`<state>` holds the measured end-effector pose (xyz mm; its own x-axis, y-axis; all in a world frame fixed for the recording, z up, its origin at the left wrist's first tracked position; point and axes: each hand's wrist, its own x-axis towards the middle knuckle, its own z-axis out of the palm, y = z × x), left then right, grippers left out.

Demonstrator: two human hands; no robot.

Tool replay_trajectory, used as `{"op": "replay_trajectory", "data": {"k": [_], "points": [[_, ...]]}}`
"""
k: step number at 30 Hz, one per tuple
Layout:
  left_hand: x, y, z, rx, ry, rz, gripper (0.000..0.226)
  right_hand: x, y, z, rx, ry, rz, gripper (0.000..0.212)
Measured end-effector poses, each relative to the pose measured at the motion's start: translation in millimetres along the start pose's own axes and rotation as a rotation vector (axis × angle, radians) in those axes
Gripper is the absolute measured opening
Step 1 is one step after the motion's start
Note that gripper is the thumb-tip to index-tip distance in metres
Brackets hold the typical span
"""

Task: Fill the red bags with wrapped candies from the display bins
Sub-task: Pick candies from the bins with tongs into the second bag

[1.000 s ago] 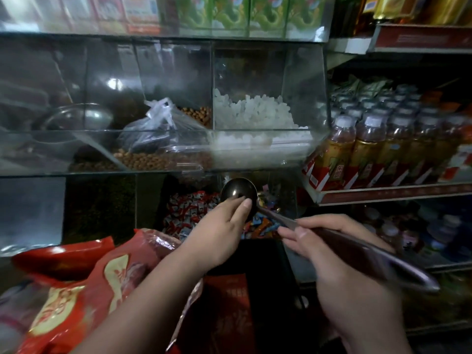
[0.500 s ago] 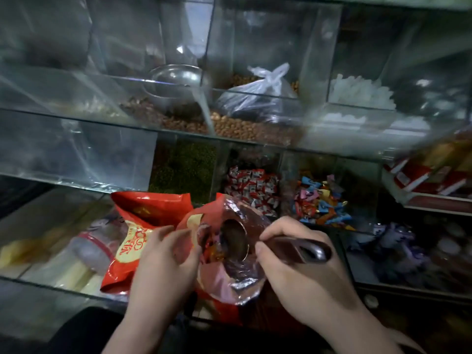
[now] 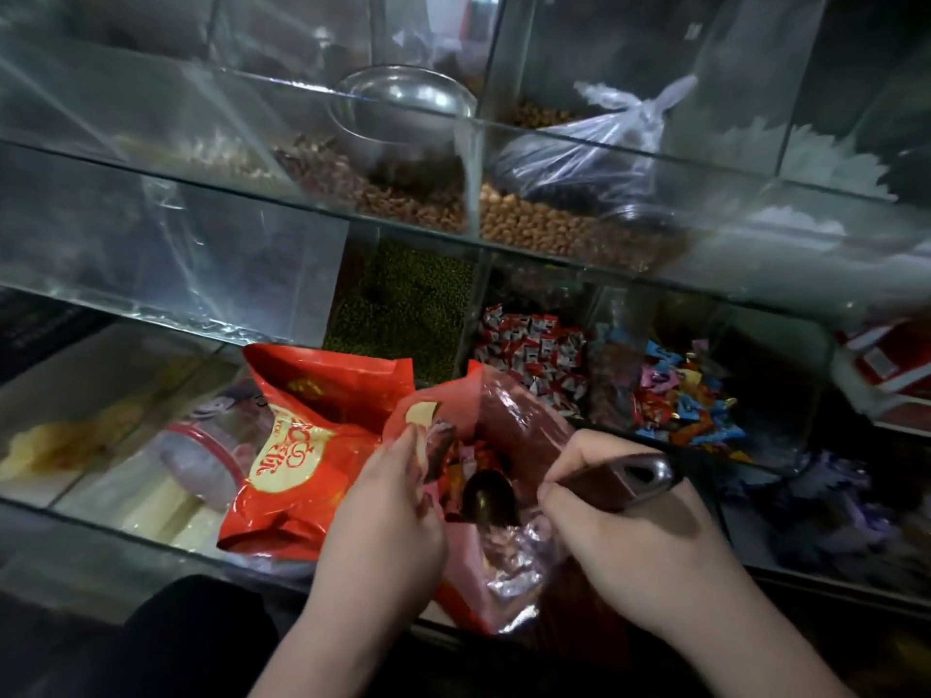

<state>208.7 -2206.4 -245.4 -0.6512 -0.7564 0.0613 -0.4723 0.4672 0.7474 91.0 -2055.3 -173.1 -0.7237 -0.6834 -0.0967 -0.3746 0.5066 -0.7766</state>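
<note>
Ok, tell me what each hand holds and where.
Left hand pinches the rim of the open red bag; right hand grips the scoop by its handle, bowl inside the bag.

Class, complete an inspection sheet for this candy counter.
Surface: glass counter, dim and reflective.
Job's things: open red bag holding candies; second red bag lying left of it; ladle, bowl inside the open bag; red-white candies and mixed candies in bins behind.
Clutter: clear plastic bag on peanuts; metal bowl in upper bin.
Hands: left hand pinches the open bag's rim; right hand grips the ladle handle.
Cables: nothing seen.
Surroundings: green beans in a neighbouring bin.
</note>
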Motion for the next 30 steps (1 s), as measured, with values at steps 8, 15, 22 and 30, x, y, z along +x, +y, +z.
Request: {"op": "replay_trajectory", "data": {"k": [8,15,22,30], "points": [[-4,12,14,-0.048,-0.004,0.129,0.054,23,35,28,-0.280,-0.029,-0.212,0.012],[-6,17,22,-0.015,-0.007,0.139,0.061,50,48,41,0.078,0.151,0.184,0.051],[-6,18,14,0.006,-0.003,0.063,0.065,52,59,54,0.536,0.260,0.313,0.022],[-1,15,11,0.015,-0.026,-0.017,0.076,33,54,33,0.825,0.410,0.270,0.015]]}}
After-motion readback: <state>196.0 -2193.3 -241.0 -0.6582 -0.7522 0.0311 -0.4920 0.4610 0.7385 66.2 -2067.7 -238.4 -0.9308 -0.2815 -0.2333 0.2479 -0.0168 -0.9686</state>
